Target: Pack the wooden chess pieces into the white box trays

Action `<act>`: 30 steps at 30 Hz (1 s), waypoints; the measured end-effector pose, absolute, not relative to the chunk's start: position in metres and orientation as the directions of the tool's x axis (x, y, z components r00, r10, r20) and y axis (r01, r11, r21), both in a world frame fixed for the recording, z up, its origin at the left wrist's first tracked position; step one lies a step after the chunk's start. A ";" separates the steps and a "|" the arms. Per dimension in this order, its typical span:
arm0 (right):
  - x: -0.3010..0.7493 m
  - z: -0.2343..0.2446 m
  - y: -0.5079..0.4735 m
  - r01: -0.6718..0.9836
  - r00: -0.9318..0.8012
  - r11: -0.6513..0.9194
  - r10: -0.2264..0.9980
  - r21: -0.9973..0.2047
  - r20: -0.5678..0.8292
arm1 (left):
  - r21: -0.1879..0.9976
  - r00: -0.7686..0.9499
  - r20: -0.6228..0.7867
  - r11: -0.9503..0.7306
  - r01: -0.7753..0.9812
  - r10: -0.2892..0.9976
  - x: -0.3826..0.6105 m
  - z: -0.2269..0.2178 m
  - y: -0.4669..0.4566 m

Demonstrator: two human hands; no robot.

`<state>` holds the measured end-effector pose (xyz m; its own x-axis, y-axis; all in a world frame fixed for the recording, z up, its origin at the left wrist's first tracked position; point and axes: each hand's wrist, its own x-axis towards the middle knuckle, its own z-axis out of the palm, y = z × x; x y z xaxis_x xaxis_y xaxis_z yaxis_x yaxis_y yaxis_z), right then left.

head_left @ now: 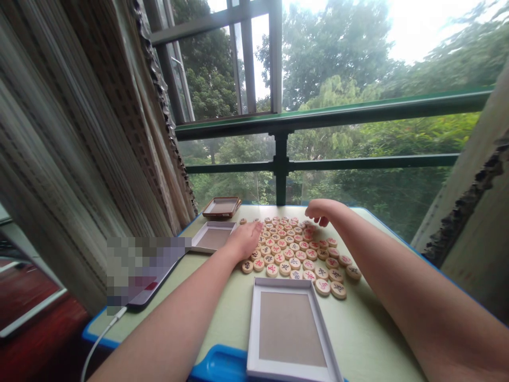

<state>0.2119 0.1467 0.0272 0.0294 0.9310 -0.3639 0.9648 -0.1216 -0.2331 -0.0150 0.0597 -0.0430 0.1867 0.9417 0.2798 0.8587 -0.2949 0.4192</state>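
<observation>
Many round wooden chess pieces [296,252] with red and black characters lie spread in a patch on the pale green table [369,329]. My left hand [243,240] lies flat, fingers stretched, on the left edge of the patch. At the far side of the patch my right hand [320,210] hovers with its fingers curled down over the pieces; I cannot make out whether they hold one. An empty white box tray [291,331] sits near me, just in front of the pieces.
A second white tray [212,237] and a brown tray [221,207] lie at the far left. A tablet [153,278] with a white cable [101,337] rests on the left edge. Curtains hang left and right; a railed window stands behind the table.
</observation>
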 end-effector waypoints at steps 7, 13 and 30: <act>0.190 0.062 0.116 0.974 -0.094 0.033 0.959 -0.222 -0.267 | 0.429 0.165 0.339 -0.308 0.849 0.926 -0.014 -0.042 0.062; 0.147 0.097 0.033 0.875 -0.465 0.478 0.874 -0.078 0.138 | 0.382 0.185 0.418 -0.357 0.852 0.889 -0.008 -0.031 0.050; 0.244 -0.010 0.014 0.847 -0.409 0.502 0.825 -0.175 0.389 | 0.168 0.490 0.435 -0.603 0.780 0.755 -0.003 -0.015 0.024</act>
<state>0.2437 0.0135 -0.0101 -0.4088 0.8254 0.3894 0.8470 0.5020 -0.1749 -0.0027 0.0238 -0.0153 0.4901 0.7555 0.4349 0.7799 -0.6028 0.1684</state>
